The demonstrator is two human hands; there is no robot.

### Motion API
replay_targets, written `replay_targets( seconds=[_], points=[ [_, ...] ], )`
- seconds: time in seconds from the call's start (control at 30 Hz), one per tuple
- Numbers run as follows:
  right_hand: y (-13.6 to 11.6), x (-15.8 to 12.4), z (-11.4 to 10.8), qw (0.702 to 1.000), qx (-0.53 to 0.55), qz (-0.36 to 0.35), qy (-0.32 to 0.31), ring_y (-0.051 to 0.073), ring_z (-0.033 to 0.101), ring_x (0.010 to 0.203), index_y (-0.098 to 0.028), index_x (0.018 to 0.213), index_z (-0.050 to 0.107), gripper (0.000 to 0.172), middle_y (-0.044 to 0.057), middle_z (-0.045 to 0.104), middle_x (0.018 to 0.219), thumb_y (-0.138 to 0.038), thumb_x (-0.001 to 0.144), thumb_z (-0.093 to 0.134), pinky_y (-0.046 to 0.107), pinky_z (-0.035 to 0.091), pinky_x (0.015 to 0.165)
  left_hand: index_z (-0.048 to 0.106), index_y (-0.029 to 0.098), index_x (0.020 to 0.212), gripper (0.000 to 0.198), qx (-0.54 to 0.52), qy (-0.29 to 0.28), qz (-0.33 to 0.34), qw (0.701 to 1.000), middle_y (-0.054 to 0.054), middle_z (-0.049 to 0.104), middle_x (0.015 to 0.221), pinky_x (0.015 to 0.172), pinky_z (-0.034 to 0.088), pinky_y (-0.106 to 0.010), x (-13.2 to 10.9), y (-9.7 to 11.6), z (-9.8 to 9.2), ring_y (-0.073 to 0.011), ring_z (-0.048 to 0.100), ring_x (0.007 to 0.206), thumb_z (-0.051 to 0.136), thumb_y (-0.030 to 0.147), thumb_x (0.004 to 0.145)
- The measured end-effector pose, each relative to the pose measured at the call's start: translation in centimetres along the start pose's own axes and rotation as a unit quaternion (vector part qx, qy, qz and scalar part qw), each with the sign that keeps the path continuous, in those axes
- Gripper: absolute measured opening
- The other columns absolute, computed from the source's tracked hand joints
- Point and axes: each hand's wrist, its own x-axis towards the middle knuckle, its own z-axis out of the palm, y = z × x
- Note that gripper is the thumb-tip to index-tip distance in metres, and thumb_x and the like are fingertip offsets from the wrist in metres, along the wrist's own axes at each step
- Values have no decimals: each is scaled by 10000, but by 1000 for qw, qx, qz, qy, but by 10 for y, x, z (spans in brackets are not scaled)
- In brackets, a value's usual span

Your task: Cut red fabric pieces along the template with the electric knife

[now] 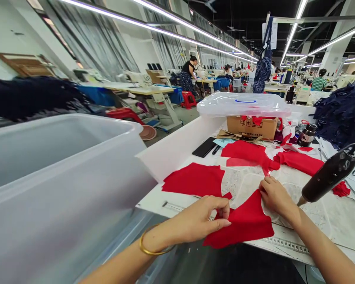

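Note:
A piece of red fabric [248, 223] hangs partly over the front edge of the white table. My left hand [205, 217], with a gold bangle on its wrist, is closed with thumb and fingers pinched at the fabric's upper left side. At its top right corner, my right hand [273, 193] pinches the same piece; its fingertips are partly hidden. Another flat red fabric piece [193, 179] lies just beyond my left hand. More red pieces [244, 152] are spread farther back, beyond my right hand.
A large translucent bin [68, 157] stands at left. On the table are a black phone [204, 147], a cardboard box [252, 128] under a plastic lid [244, 103], a measuring tape [286, 244] and a dark cylindrical device [329, 173] beside my right forearm. Navy fabric [341, 114] is heaped at right.

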Motion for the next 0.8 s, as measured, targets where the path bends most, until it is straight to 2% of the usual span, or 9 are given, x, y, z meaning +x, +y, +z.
replay_targets(
  seconds=[0.1,0.13,0.2,0.3,0.37,0.43,0.47,0.67,0.8],
  points=[
    [-4,4,-9,1000,1,-8,24,220,594,831,-196,808,602,152,62,637,847,-68,874,552,331,469,724,608,202,835,158,22,18,-16,999,-2,681,841,686,429,-263,-4,-26,-11,-161,561,733,573,356,839],
    [-6,6,-14,998,8,-13,53,217,593,826,-195,822,600,140,61,632,846,-88,893,543,333,471,727,631,203,894,155,50,44,-14,998,-12,689,863,696,442,-269,-4,-36,-17,-170,577,753,569,336,845],
    [-15,14,-28,986,41,-33,159,206,593,816,-198,852,594,124,53,619,840,-129,931,527,331,481,729,659,204,1008,197,145,128,1,981,-43,699,913,767,471,-308,-4,-55,-33,-201,606,829,549,278,863],
    [-37,28,-47,932,106,-76,338,182,589,782,-212,893,588,92,34,607,836,-157,954,548,318,490,705,686,194,967,213,299,273,25,914,-85,697,919,890,474,-404,-5,-76,-62,-248,606,910,482,202,907],
    [-54,35,-52,913,130,-102,373,172,589,778,-216,916,588,86,32,611,851,-142,953,566,310,495,699,688,196,903,252,370,355,28,858,-98,686,905,912,472,-446,-8,-87,-78,-272,597,945,438,172,932],
    [-66,37,-48,916,148,-127,349,168,599,787,-212,921,593,90,36,620,862,-133,954,566,300,503,697,691,201,904,272,412,390,24,823,-110,680,945,926,471,-472,-11,-100,-83,-291,585,1007,428,130,921],
    [-71,36,-42,925,154,-140,320,168,605,786,-208,917,596,94,39,624,862,-132,956,557,295,505,693,694,200,906,277,424,388,20,818,-117,679,964,928,474,-477,-12,-107,-81,-295,581,1021,433,104,904],
    [-71,12,-4,974,105,-195,44,187,620,768,-196,862,603,115,35,650,877,-85,893,605,313,478,670,696,198,807,333,432,325,6,842,-106,691,885,879,523,-426,-18,-153,-39,-266,607,904,425,9,842],
    [-57,-4,-7,980,95,-170,-45,172,605,747,-201,867,602,105,33,646,900,-100,897,613,316,463,674,703,207,834,335,428,324,-4,844,-104,704,913,897,526,-435,-22,-168,-29,-271,621,929,422,26,856]
  ],
)
